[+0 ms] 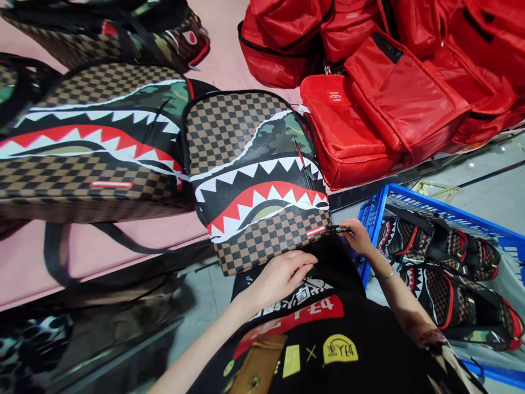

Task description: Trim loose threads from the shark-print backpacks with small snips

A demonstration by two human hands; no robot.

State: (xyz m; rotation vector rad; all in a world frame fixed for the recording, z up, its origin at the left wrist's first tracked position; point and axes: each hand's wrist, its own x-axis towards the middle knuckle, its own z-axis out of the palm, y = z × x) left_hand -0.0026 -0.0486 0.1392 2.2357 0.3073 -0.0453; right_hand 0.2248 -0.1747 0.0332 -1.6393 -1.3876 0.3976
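And here a backpack (262, 175) is taking centre stage, showing brown and black checks above and below a wide shark mouth! White jagged teeth are running across it in two rows, a red band is curving under the upper row, and a green camouflage patch is filling the upper right side. A small red label (316, 231) is sitting near its lower right corner, and a zip pull (305, 169) is hanging over the teeth. The backpack is lying at the front edge of the pink table (28, 268), its bottom jutting out past that edge towards the black garment (385, 339).

Over to the fingers! The right hand (359, 238) is pinching a short black strap (338, 229) between thumb and fingers, just beside that lower right corner, so the backpack is lying to the left of those fingertips. The left hand (287, 276) is resting along the bottom edge, fingers curling and pressing together, the backpack lying just beyond them; whether they are gripping anything, I cannot tell.

Another backpack (82, 180) is lying to the left along the front edge, red bags (410, 98) are piling up on the right side of the table, and a blue crate (371, 219) beside the right hand is holding more checked bags (438, 295)
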